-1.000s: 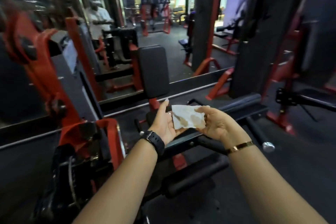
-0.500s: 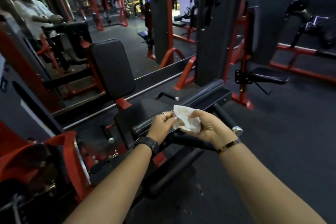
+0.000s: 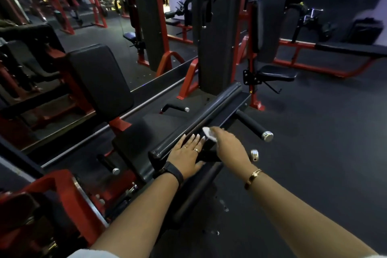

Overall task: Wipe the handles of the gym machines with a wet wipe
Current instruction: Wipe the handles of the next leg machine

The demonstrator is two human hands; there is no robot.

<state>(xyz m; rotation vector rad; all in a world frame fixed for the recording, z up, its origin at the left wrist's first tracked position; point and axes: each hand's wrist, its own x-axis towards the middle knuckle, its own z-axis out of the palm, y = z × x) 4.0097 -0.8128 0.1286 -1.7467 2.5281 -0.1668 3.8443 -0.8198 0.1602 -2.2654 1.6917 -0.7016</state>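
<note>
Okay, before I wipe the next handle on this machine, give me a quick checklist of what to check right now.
1. Wipe in right hand: ok, gripped.
2. Left hand steadying: ok, flat on the long black pad.
3. Chrome-capped handle on the right free to reach: ok, nothing on it.
4. Far handle free: ok.
5. Wipe clean enough: cannot tell, mostly hidden in the hand.
6. Wipe still wet: cannot tell.

- Long roller pad (image 3: 201,120): smooth black vinyl, slight sheen.
- Handle (image 3: 250,122): matt black grip, shiny chrome end cap.
- Wipe (image 3: 209,133): soft white cloth-like sheet.
- Floor (image 3: 314,153): matt, grainy rubber.
</note>
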